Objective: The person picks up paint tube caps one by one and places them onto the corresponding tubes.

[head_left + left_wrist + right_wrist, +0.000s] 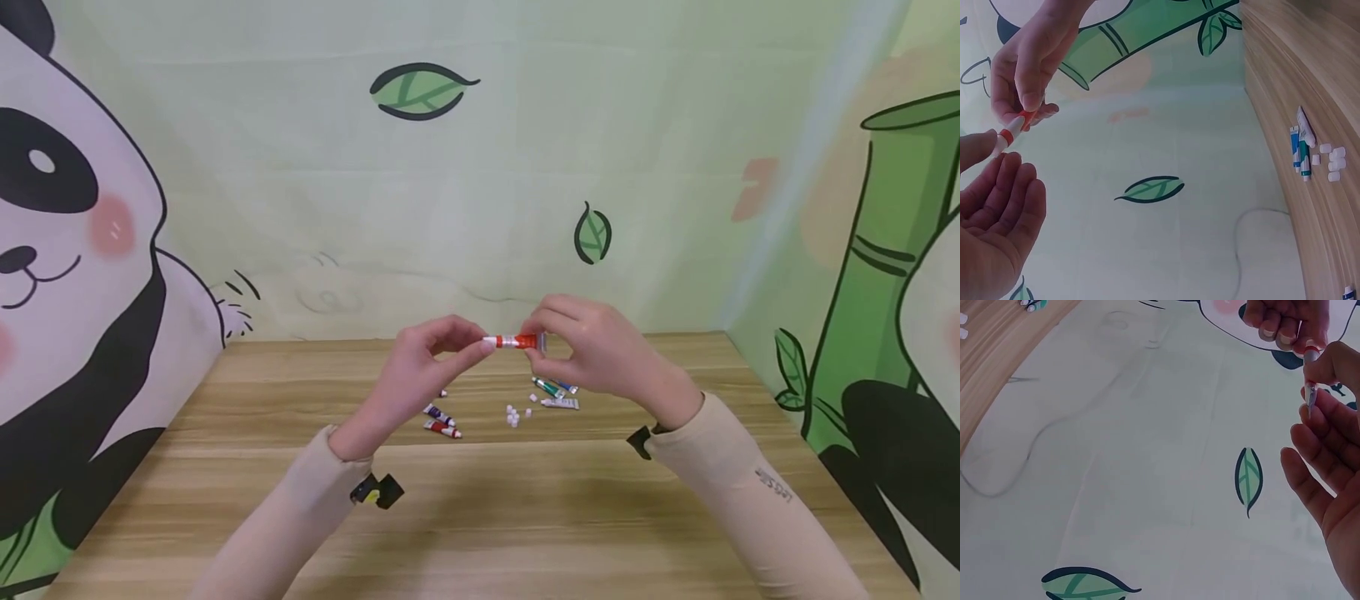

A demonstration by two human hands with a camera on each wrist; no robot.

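A small red-and-white paint tube (pixel 517 341) is held level above the table, its white cap toward the left. My left hand (pixel 420 367) pinches the cap end between thumb and fingertips. On the other side my right hand (pixel 603 346) grips the red body near its flat crimped end. In the left wrist view the tube (pixel 1016 127) runs between both hands, and the left hand's other fingers (pixel 1013 200) are loosely bent. The right wrist view shows the tube's flat end (pixel 1311 397) between the right thumb and fingers.
Below the hands, a green tube (pixel 547 387), a blue tube (pixel 568 387) and a white tube (pixel 560 403) lie on the wooden table (pixel 480 517). Several small white pieces (pixel 513 417) sit beside them. Further left are a red tube (pixel 442 429) and a dark blue tube (pixel 439 415).
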